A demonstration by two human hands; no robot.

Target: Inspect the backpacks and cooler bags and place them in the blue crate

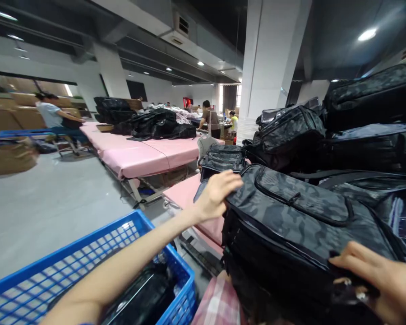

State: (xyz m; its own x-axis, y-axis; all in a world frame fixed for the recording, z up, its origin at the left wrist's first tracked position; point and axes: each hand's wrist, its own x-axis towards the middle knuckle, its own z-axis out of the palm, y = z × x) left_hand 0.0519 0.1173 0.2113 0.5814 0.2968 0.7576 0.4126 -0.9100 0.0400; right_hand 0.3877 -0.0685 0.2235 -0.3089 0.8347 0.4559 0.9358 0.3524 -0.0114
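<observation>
A large black and grey camouflage bag (291, 203) lies before me with its zipped panel facing up. My left hand (219, 192) holds its left end, fingers over the top corner and thumb lower down. At the near right edge my right hand (375, 275) pinches the dark fabric, slightly blurred. Behind the bag stands a smaller camouflage bag (223, 158). More camouflage bags (291, 128) are heaped to the right. Below my left forearm, a blue plastic basket (135, 219) holds a dark bag (145, 293), partly hidden by the arm.
A pink-covered table (145, 155) carries a heap of black bags (159, 124). Its near neighbour, another pink surface (182, 192), lies under the bags. A white pillar (267, 63) rises behind. Several people work farther off, one (211, 119) at a table. Cardboard boxes (11, 155) stand left.
</observation>
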